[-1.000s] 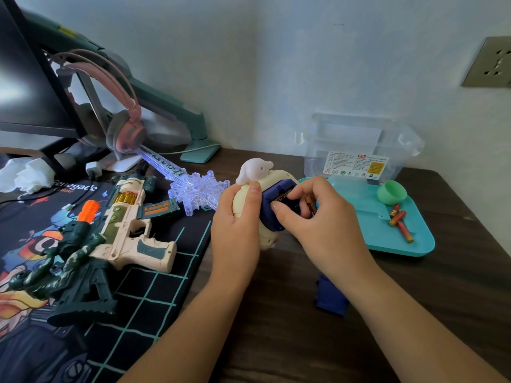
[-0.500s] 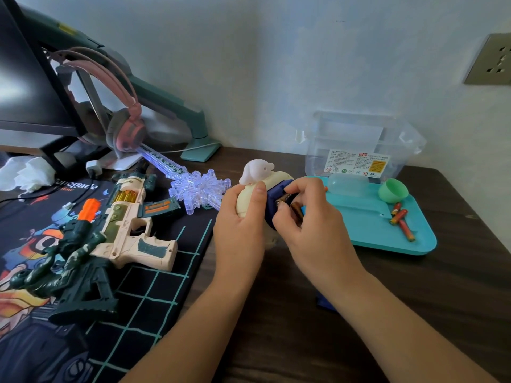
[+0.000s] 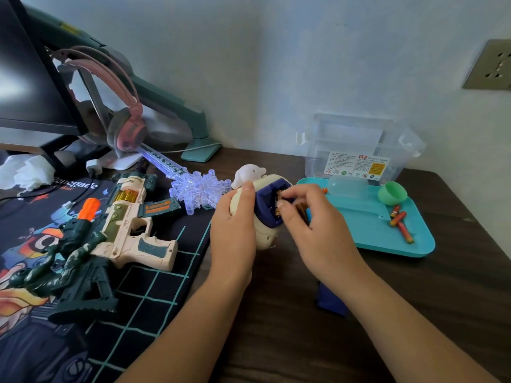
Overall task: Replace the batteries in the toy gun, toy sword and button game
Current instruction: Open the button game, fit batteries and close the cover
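Head view: the toy gun [image 3: 124, 225] lies on the desk mat [image 3: 154, 286], the toy sword [image 3: 193, 186] just behind it. The left hand [image 3: 235, 233] grips the cream button game [image 3: 262, 236] mid-desk; the right hand [image 3: 318, 225], fingers curled, pinches a battery [image 3: 301, 210] at its navy compartment.

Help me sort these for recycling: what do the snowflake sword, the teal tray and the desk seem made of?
The snowflake sword looks like clear glossy plastic: light glows through it. The teal tray looks like opaque moulded plastic, smooth with a soft sheen. The desk shows dark wood grain, possibly laminate.
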Demonstrator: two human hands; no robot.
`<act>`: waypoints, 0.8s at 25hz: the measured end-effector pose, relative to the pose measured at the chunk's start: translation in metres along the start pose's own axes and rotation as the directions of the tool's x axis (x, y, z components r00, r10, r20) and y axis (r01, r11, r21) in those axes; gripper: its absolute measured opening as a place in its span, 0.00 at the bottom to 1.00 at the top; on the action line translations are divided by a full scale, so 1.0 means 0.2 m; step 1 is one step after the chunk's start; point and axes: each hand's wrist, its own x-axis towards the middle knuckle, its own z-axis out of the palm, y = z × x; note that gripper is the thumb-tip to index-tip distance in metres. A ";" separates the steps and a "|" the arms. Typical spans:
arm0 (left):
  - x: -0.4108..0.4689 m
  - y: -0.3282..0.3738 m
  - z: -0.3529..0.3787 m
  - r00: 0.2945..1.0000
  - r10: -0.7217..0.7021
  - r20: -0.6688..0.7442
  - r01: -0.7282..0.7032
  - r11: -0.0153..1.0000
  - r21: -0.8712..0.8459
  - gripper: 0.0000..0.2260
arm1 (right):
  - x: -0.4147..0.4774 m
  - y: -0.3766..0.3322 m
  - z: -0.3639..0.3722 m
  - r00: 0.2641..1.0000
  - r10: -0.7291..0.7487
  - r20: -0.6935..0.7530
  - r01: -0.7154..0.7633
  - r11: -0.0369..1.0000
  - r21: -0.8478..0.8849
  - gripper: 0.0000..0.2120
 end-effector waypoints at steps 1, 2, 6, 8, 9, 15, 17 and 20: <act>0.00 0.00 0.00 1.000 0.024 0.010 -0.024 1.000 0.007 0.17 | 0.01 0.00 0.00 0.990 0.136 -0.024 -0.133 0.985 0.108 0.05; 0.00 0.00 0.00 0.998 0.059 0.015 -0.060 0.998 0.037 0.17 | 0.01 0.01 0.01 0.962 0.272 -0.006 -0.264 0.940 0.217 0.07; -0.04 0.01 -0.01 0.973 0.228 0.048 -0.233 0.951 0.202 0.10 | 0.01 0.06 0.04 0.894 0.433 0.118 -0.447 0.845 0.294 0.12; -0.05 0.00 -0.01 0.960 0.272 0.070 -0.280 0.924 0.262 0.10 | 0.01 0.05 0.04 0.911 0.407 0.071 -0.411 0.878 0.244 0.11; -0.05 0.00 -0.01 0.955 0.287 0.077 -0.297 0.913 0.281 0.10 | 0.02 0.04 0.03 0.910 0.410 0.061 -0.411 0.877 0.247 0.10; -0.01 -0.01 0.00 0.985 0.174 0.015 -0.175 0.975 0.139 0.12 | 0.06 0.04 -0.09 0.706 0.606 0.367 -0.595 0.228 0.771 0.06; -0.01 0.00 0.00 0.998 0.051 0.022 -0.051 0.999 0.008 0.12 | 0.12 0.10 -0.15 0.683 0.682 0.261 -0.590 0.304 0.748 0.04; 0.00 0.02 0.00 0.999 -0.038 0.036 0.041 0.995 -0.086 0.11 | 0.27 0.23 -0.18 0.668 0.744 0.022 -0.647 0.565 0.513 0.05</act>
